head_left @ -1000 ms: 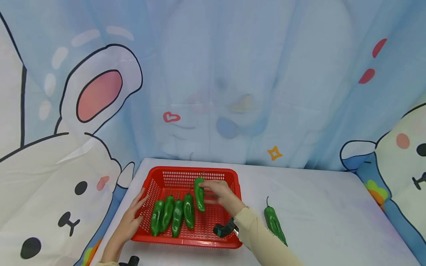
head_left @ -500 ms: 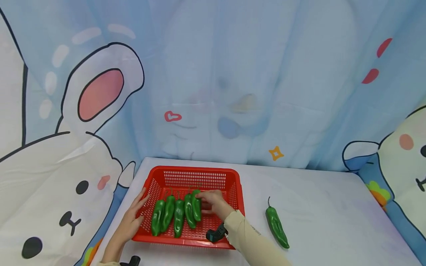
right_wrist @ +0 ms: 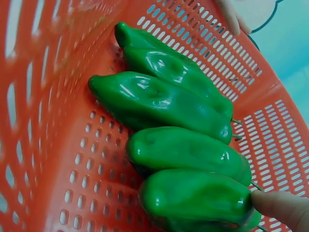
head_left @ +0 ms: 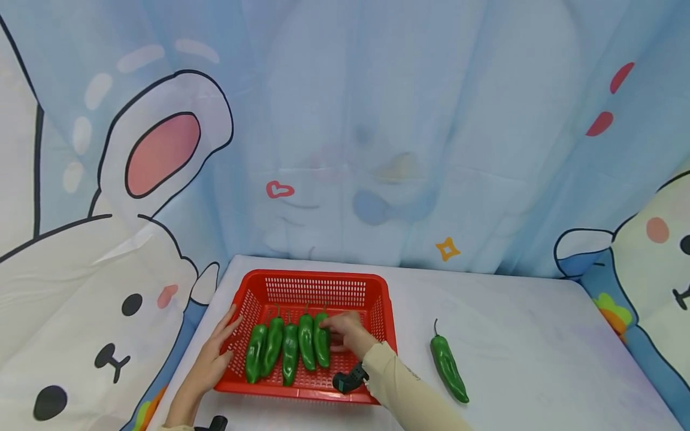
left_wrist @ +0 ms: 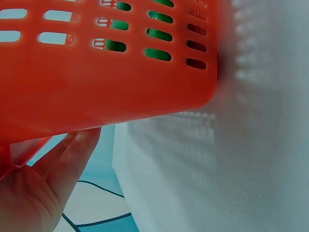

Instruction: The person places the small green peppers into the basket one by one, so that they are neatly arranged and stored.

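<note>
Several glossy green chili peppers point(head_left: 290, 353) lie side by side in a red plastic basket point(head_left: 302, 393), stems pointing to its far side. The right hand point(head_left: 349, 329) reaches inside and holds the rightmost pepper point(head_left: 321, 341) near its stem end. In the right wrist view the thumb point(right_wrist: 280, 205) presses that pepper point(right_wrist: 198, 195), and the other fingers are hidden. At the basket's left side the left hand point(head_left: 209, 358) rests on the rim with fingers extended. The left wrist view has this hand point(left_wrist: 53, 179) against the basket wall point(left_wrist: 120, 87).
One more green chili pepper point(head_left: 448, 368) lies on the white tabletop point(head_left: 539, 353), right of the basket. A blue curtain point(head_left: 345, 131) printed with cartoon rabbits hangs behind and around the table.
The right hand has brought its pepper down into the basket from the upper right and set it beside the row, then shifted it slightly toward the near side. The left hand stays put.
</note>
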Tool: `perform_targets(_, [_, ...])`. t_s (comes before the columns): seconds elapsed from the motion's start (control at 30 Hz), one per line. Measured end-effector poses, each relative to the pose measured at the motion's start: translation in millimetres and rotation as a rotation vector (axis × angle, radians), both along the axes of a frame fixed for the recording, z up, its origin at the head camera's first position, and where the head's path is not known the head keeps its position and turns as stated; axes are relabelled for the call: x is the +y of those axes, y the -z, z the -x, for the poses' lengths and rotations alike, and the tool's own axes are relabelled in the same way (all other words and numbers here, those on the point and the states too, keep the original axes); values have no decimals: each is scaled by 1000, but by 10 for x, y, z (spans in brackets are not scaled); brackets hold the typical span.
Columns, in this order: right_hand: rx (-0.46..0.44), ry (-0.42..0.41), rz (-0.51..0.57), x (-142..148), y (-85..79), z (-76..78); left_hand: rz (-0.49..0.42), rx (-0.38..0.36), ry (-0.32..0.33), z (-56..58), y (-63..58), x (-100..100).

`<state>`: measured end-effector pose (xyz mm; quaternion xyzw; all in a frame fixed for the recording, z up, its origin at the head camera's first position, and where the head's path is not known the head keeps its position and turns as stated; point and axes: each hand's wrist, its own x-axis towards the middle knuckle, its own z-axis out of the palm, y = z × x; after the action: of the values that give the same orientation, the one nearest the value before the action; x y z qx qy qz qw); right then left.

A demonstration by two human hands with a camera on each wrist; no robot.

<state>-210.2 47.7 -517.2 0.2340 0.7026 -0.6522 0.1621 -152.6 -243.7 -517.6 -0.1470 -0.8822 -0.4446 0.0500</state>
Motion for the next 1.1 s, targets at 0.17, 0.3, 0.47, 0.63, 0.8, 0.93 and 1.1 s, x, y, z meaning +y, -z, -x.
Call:
perform_targets(0.17, [5,21,-12,18,-83,19,-2,4,4,23,-24,28])
perform_targets(0.3, [47,5,-61,56,-218,36,-9,-4,-2,43,-43,35])
perform_targets(0.47, [110,-52,-58,207,-431,42,-12,-14,-4,69,-55,33])
perform_targets(0.63, [143,-89,-22,475,-630,30,-14,3,4,75,-68,40])
perform_targets(0.8, [157,-113,38,812,-709,-49,-5,-6,1,1,-41,31])
perform_targets(0.93, [159,-79,103,1116,-719,-62,-3,-25,-8,-31,-14,28])
perform_targets(1.1, [160,-36,100,1501,-715,-41,-13,-36,-3,5,-38,10])
